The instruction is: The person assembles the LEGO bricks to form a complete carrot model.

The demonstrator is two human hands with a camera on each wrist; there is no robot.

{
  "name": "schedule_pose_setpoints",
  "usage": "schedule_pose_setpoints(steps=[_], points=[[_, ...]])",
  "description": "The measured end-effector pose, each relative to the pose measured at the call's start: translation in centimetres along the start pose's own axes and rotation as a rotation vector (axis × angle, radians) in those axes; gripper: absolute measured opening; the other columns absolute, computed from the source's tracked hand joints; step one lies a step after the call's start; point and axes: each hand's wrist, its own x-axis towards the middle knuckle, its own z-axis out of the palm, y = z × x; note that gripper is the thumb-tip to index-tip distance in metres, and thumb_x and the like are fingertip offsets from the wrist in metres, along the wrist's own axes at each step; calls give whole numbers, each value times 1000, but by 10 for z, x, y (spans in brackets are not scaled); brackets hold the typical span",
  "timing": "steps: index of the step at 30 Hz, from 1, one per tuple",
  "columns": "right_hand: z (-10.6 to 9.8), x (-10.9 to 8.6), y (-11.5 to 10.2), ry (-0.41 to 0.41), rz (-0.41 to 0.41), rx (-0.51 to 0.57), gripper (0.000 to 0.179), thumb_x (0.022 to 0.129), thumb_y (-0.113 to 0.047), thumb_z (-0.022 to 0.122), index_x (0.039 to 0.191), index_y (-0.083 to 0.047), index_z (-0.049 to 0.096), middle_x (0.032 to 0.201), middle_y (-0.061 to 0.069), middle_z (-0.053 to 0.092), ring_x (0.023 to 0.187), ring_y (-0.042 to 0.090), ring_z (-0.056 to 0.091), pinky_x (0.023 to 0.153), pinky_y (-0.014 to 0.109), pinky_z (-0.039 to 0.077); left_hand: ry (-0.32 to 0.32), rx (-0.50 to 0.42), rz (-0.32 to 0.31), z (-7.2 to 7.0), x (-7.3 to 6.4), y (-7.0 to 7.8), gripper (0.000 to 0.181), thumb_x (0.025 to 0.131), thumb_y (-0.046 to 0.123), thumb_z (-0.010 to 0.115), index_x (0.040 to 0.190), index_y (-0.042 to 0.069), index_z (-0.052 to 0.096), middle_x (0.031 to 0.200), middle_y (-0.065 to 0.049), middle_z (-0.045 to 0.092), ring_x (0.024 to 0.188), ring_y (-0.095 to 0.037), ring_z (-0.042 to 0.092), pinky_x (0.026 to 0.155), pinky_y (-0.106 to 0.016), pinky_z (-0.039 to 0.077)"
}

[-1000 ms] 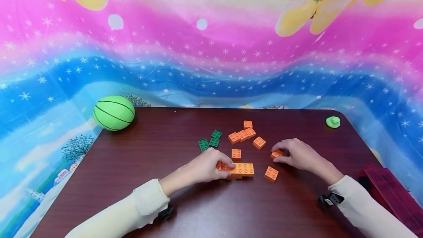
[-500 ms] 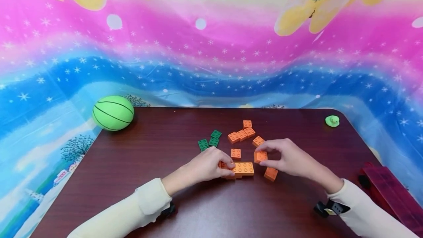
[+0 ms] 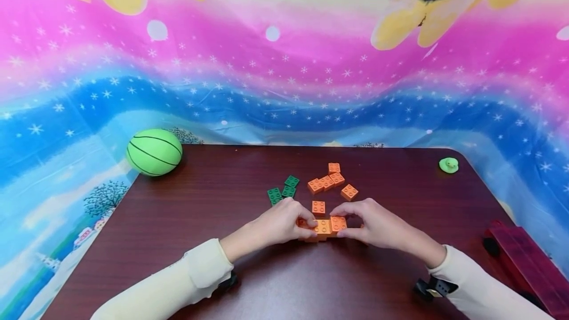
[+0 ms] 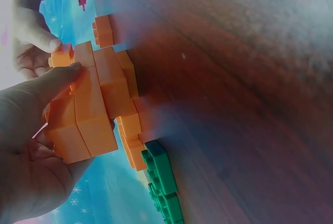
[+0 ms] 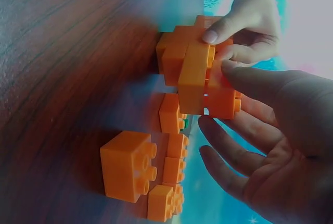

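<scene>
My left hand [image 3: 282, 221] grips the left end of an orange building-block stack [image 3: 322, 227], its thumb along the near side. In the left wrist view the stack [image 4: 96, 112] shows stepped layers. My right hand [image 3: 378, 223] pinches a square four-stud orange block [image 3: 338, 223] over the stack's right end. A thin gap shows between this block [image 5: 221, 99] and the stack in the right wrist view. One loose orange block [image 5: 125, 166] stands on the table near my right hand; in the head view that hand mostly hides it. Another orange block [image 3: 318, 207] lies just behind the stack.
Several orange blocks [image 3: 326, 182] lie farther back, beside a few green blocks [image 3: 289, 191] on the left. A light green ball [image 3: 154, 152] sits at the table's back left corner, a green toy duck [image 3: 449, 165] at the back right. A dark red wheeled object [image 3: 529, 265] stands at the right edge.
My right hand has picked up an orange block from the table and carried it left onto the stack's right end. My left hand has stayed on the stack.
</scene>
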Motion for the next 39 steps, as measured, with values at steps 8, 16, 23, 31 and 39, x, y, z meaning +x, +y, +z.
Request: schedule_pose_setpoints(steps=[8, 16, 23, 31, 39], points=[[-1, 8, 2, -33, 3, -6, 29, 92, -30, 78, 118, -18, 75, 110, -8, 77, 87, 3, 66, 77, 32, 57, -1, 3, -5, 1, 0, 0, 12, 88, 23, 83, 97, 15, 83, 95, 3, 81, 68, 1, 56, 61, -16, 45], [-4, 14, 10, -130, 30, 177, 26, 93, -29, 76, 115, -16, 74, 109, -2, 75, 106, 16, 74, 88, 34, 61, -2, 1, -9, 1, 0, 0, 12, 88, 23, 82, 97, 15, 83, 95, 3, 81, 68, 1, 55, 60, -15, 44], [-3, 16, 17, -183, 67, 354, 21, 94, -25, 76, 110, -13, 69, 118, 9, 70, 106, 22, 74, 90, 30, 60, -2, -7, -1, 0, 0, 1, 12, 88, 23, 82, 97, 15, 84, 96, 2, 81, 67, 2, 55, 60, -15, 44], [0, 18, 22, -191, 110, 443, 19, 93, -21, 77, 108, -11, 70, 106, 7, 73, 94, 23, 75, 85, 26, 60, -3, -11, 6, 0, 1, -1, 13, 88, 23, 83, 97, 14, 84, 96, 1, 81, 68, 3, 56, 61, -15, 46], [2, 18, 25, -191, 125, 503, 20, 93, -18, 77, 108, -8, 71, 102, 9, 74, 86, 16, 74, 80, 28, 61, 6, -2, 14, 0, 1, 0, 11, 88, 22, 83, 95, 14, 84, 94, 2, 81, 68, 2, 55, 61, -14, 45]])
